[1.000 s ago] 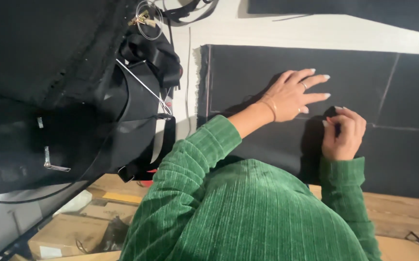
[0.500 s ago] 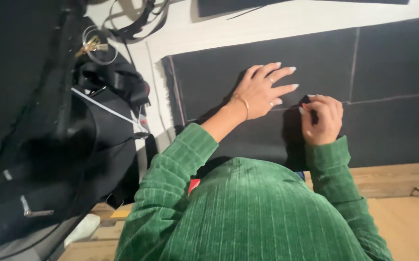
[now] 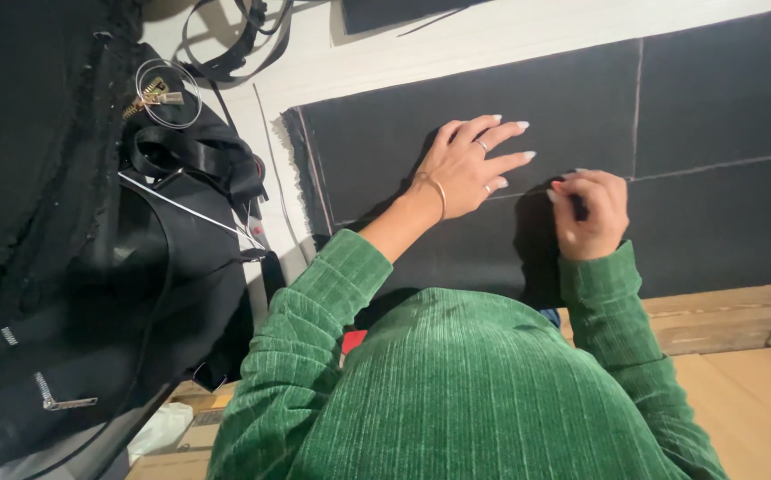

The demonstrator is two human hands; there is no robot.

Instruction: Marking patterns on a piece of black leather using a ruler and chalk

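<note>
A sheet of black fabric (image 3: 385,133) lies flat on a white table (image 3: 492,40), marked with thin pale lines (image 3: 639,98). My left hand (image 3: 474,169) presses flat on the fabric with fingers spread, wearing rings and a thin bracelet. Just to its right, my right hand (image 3: 588,213) is closed in a fist around a small dark marking tool (image 3: 577,206), its tip on the fabric at the end of a pale horizontal line. Most of the tool is hidden by the fingers. My green ribbed sleeves fill the lower view.
A heap of black bags and cloth with metal zippers (image 3: 65,402) and straps (image 3: 190,156) sits at the left, with a wire ring (image 3: 168,93) on top. Another dark sheet (image 3: 403,11) lies at the far edge. Wooden boards (image 3: 732,311) run below the fabric.
The view has swung, so the fabric and both hands sit further left in frame. The hands keep the same pose and spacing on the fabric.
</note>
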